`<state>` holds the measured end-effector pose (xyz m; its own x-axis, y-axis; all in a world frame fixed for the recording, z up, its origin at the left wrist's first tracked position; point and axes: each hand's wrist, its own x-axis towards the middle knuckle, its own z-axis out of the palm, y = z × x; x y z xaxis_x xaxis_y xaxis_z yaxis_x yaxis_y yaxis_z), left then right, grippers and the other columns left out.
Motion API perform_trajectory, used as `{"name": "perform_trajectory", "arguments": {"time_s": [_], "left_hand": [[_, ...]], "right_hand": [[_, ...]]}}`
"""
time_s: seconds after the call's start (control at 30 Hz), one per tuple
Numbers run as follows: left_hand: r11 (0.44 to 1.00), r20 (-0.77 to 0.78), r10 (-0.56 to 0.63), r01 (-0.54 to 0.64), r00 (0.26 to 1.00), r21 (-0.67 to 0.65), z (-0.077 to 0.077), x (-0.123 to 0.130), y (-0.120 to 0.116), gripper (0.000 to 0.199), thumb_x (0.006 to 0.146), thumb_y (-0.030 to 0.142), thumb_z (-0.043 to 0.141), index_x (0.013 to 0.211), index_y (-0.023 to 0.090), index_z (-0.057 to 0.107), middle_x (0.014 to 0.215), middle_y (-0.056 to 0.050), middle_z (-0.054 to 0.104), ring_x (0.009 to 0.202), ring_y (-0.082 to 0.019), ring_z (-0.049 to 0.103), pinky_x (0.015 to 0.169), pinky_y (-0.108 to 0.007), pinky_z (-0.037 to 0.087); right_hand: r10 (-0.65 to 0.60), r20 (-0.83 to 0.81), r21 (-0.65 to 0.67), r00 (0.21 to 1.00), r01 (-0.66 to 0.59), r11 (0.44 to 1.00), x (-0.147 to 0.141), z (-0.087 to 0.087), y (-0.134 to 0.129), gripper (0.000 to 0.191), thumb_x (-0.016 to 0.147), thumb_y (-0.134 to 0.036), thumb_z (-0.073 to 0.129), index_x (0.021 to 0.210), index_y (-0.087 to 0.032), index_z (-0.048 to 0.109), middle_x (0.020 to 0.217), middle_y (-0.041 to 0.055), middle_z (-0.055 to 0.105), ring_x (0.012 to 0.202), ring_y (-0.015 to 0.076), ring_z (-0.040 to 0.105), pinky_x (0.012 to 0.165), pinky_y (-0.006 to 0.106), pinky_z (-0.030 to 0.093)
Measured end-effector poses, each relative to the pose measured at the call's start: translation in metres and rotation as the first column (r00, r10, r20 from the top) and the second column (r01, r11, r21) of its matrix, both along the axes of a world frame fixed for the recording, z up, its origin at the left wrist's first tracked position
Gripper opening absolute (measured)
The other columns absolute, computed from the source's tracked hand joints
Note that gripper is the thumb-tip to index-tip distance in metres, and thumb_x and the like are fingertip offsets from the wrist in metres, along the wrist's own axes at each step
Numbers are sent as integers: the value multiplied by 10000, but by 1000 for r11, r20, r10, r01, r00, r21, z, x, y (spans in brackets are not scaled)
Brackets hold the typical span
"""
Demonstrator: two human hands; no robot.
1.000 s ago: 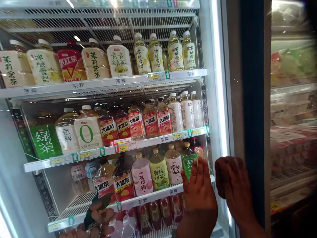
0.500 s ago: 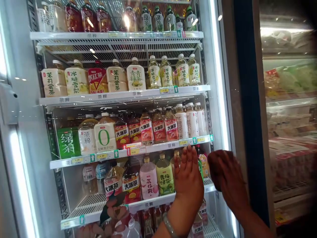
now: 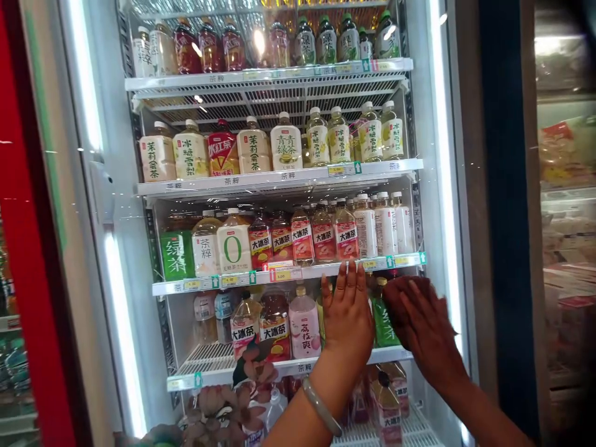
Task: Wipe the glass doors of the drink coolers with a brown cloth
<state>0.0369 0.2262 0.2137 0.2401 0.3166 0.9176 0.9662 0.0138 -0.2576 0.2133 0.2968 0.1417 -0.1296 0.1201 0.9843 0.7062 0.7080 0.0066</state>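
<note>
My left hand (image 3: 348, 316), a grey bangle (image 3: 321, 406) on its wrist, is raised with its palm toward the glass door (image 3: 288, 198) of a drinks fridge. Its fingers are stretched out, and it holds nothing that I can see. To the right of it, my right hand (image 3: 426, 338) has a dark reddish-brown cloth (image 3: 395, 304) under its fingers, against the glass. Behind the left hand, the lower shelf holds a pink bottle (image 3: 304, 326) and others partly hidden. A green-labelled bottle (image 3: 384, 320) shows beside the cloth.
Rows of tea bottles stand on white shelves (image 3: 284, 177) behind the door. Bright light strips (image 3: 123, 335) run along both sides. A flower reflection (image 3: 254, 372) overlaps the lower shelves. A red panel (image 3: 28, 217) stands left, and another stocked cooler (image 3: 565, 248) stands right.
The view has swung left, bringing the red panel in. Against the shelves, both hands have moved left, the cloth going with my right hand; the green-labelled bottle shows more.
</note>
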Motion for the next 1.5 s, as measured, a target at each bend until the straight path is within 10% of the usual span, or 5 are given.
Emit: {"name": "perform_trajectory", "arguments": {"time_s": [0.27,0.53,0.8,1.03,1.5], "left_hand": [[999,99,-1,4,995,-34,30,-26,-9,683,1024,234,448,1669,161,236,1722,-96,290,1622,-240,245,1345,-565,33],[999,44,33,-32,998,-38,22,-70,-34,630,1059,273,441,1660,200,265,1717,-69,313,1622,-253,249,1340,-589,141],[998,87,66,-68,994,17,37,-92,-45,608,1044,255,470,1635,181,349,1691,-106,365,1597,-253,321,1343,-571,128],[997,61,70,-68,996,-27,28,-138,-67,695,1029,238,503,1671,198,239,1709,-95,323,1627,-238,222,1348,-561,51],[999,45,49,-48,998,-22,36,-183,-92,564,1021,176,471,1584,177,440,1695,-96,357,1634,-224,138,1337,-571,-13]], "right_hand": [[0,-237,-22,972,-6,1000,-49,105,-5,719,1009,-238,464,1672,-368,217,1758,37,214,1644,365,86,1260,757,212],[-40,177,174,983,9,985,-67,42,-30,820,985,-165,571,1675,-362,174,1726,34,300,1641,301,144,1314,675,164],[18,-27,92,999,-15,996,-117,126,-44,741,1019,-238,533,1664,-402,206,1745,26,254,1646,333,103,1278,741,179],[-2,300,206,954,-63,977,-120,68,-57,723,990,-228,629,1629,-382,328,1668,5,421,1638,275,172,1330,620,185],[79,300,201,951,-144,969,-182,99,-83,677,1000,-233,599,1615,-382,361,1723,2,301,1648,296,100,1311,642,228]]}}
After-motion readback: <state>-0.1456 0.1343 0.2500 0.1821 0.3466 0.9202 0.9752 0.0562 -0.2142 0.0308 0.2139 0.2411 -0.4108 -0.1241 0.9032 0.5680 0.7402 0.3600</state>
